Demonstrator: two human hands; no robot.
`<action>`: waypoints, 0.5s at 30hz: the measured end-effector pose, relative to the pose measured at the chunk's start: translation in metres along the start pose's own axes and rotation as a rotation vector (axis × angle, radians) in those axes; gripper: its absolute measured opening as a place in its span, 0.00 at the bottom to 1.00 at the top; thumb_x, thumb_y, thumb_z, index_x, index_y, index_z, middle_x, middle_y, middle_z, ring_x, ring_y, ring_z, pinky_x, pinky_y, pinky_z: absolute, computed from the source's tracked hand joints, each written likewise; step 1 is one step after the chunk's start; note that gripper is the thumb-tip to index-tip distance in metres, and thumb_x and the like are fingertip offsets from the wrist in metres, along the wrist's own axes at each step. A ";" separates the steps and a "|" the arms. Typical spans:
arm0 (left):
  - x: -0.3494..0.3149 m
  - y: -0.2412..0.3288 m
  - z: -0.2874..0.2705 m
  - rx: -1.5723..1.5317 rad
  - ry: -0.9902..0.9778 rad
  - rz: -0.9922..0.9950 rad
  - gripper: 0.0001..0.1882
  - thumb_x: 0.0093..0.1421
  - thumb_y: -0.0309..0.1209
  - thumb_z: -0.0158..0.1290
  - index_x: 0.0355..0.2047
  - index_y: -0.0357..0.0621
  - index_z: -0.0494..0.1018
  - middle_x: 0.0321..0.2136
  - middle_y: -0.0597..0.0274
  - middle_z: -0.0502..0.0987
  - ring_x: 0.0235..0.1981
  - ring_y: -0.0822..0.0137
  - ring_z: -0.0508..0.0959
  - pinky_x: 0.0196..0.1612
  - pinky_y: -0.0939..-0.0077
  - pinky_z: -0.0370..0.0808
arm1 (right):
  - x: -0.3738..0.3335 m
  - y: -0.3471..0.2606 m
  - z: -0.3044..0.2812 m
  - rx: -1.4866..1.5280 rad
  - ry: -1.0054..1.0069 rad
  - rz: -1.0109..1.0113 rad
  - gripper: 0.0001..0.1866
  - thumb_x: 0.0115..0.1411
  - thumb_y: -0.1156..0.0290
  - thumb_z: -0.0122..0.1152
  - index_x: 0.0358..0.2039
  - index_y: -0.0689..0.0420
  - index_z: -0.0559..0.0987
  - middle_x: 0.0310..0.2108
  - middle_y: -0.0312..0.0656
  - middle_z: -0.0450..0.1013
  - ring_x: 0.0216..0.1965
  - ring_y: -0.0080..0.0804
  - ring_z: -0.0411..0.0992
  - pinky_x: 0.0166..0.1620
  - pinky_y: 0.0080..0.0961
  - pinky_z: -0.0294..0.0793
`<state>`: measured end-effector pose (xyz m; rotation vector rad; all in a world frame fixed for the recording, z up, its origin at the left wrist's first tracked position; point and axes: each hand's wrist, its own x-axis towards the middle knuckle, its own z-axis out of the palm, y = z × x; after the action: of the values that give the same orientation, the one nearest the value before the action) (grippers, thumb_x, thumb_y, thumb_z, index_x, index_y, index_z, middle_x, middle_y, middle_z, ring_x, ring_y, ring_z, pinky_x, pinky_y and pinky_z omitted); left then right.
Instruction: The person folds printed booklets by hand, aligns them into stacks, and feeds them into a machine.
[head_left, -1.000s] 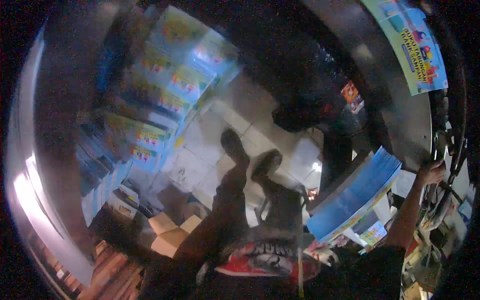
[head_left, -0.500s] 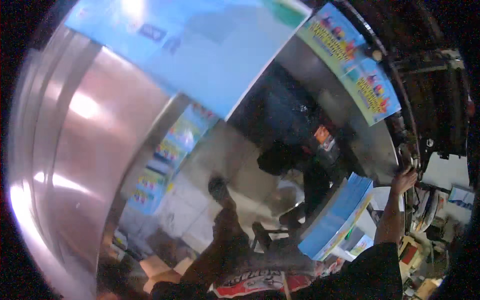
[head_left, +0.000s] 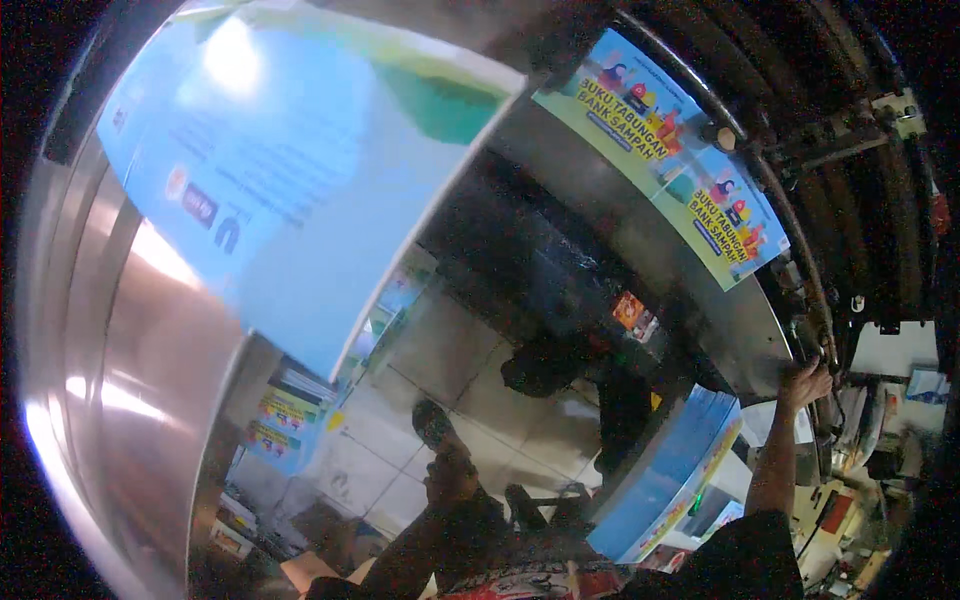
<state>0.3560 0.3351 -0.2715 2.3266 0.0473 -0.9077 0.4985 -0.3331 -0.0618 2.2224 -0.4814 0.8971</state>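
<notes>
My right hand (head_left: 804, 384) is at the right side, its fingers bent over a dark metal rail (head_left: 824, 335) along the machine's edge. My bare right forearm comes up from a black sleeve. Below and left of that hand stands a thick stack of blue printed sheets (head_left: 660, 475). A printed sheet (head_left: 655, 140) with two matching colourful covers lies on the grey metal surface (head_left: 745, 320) beyond it. At the upper left, a large light-blue printed panel (head_left: 300, 190) hangs over a shiny metal cylinder (head_left: 165, 300). I do not see my left hand; only dark cloth shows at the lower left.
Below are a tiled floor (head_left: 400, 450) and a foot in dark footwear (head_left: 432, 425). More printed covers (head_left: 283, 425) sit beside the cylinder. A small orange packet (head_left: 629, 311) lies on a dark surface. Dark machine bars (head_left: 830, 155) and clutter line the right side.
My view has shifted; the large blue panel now appears farther left and lower, and the two-cover sheet is sharper. My right hand stays at the rail.
</notes>
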 end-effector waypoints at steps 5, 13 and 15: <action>0.003 0.008 0.009 0.032 -0.039 -0.009 0.19 0.58 0.43 0.46 0.30 0.38 0.74 0.32 0.46 0.75 0.34 0.47 0.76 0.39 0.55 0.73 | -0.006 0.004 -0.005 -0.096 0.071 -0.202 0.30 0.51 0.66 0.54 0.55 0.55 0.60 0.43 0.52 0.66 0.42 0.52 0.63 0.46 0.51 0.60; 0.016 0.030 -0.009 0.135 -0.094 -0.034 0.21 0.58 0.45 0.45 0.28 0.38 0.74 0.32 0.46 0.76 0.34 0.46 0.77 0.39 0.54 0.73 | -0.006 -0.040 0.005 0.537 0.084 0.227 0.28 0.51 0.55 0.56 0.48 0.59 0.65 0.47 0.53 0.61 0.49 0.50 0.60 0.54 0.49 0.57; 0.015 0.062 -0.029 0.156 -0.142 -0.039 0.21 0.58 0.46 0.45 0.28 0.38 0.75 0.32 0.46 0.76 0.34 0.46 0.77 0.39 0.54 0.73 | -0.008 -0.035 -0.001 0.404 0.090 0.080 0.27 0.53 0.53 0.53 0.47 0.61 0.66 0.48 0.55 0.61 0.50 0.52 0.59 0.56 0.52 0.55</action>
<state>0.4003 0.2992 -0.2301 2.4038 -0.0393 -1.1296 0.5112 -0.3074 -0.0828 2.5220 -0.3736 1.2191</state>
